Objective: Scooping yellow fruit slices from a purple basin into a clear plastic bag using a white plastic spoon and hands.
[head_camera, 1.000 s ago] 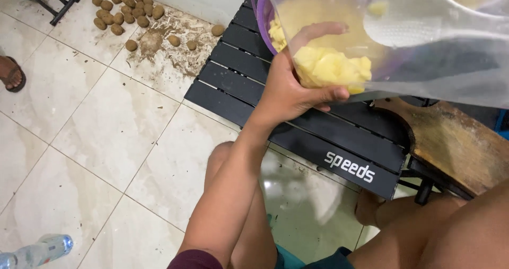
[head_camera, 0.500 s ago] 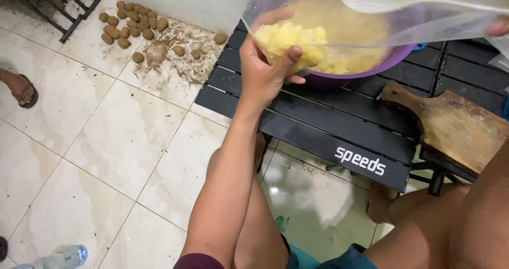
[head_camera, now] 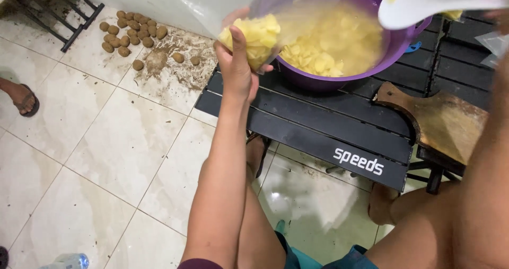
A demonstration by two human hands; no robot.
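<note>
Left hand (head_camera: 237,67) lifts bag (head_camera: 275,14) upright

Soft, even indoor light fills the scene, fairly bright, with only faint shadows. Pale glare reflects off the glossy floor tiles (head_camera: 106,142). A white spoon (head_camera: 424,4) at the top edge is blurred and overexposed, and the clear plastic bag (head_camera: 297,9) looks hazy.

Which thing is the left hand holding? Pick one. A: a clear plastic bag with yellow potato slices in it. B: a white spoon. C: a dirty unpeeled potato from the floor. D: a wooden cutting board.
A: the left hand grips a clear plastic bag by its bottom, bunched around yellow potato slices, beside the purple bowl on the black table.
</note>
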